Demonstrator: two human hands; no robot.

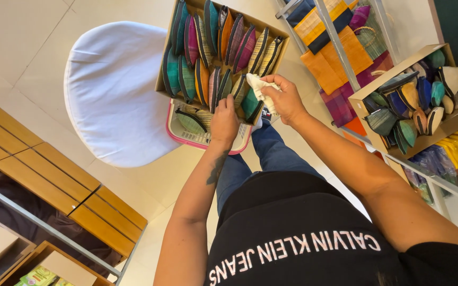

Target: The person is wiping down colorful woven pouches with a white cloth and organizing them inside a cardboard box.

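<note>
Your left hand [223, 123] grips a pouch in the cardboard box [166, 79], while your right hand [286, 99], at three o'clock, clamps a white cloth [259, 87].

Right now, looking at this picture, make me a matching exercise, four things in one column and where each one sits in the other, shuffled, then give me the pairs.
Column one
1. white cloth
2. pink-rimmed basket
3. white-covered chair
4. second box of pouches

Column two
A. on the shelf at the right
B. under the cardboard box of pouches
C. in the right hand
D. left of the cardboard box

Pairs: 1-C, 2-B, 3-D, 4-A

The left hand rests on a pouch at the box's near edge.
</note>
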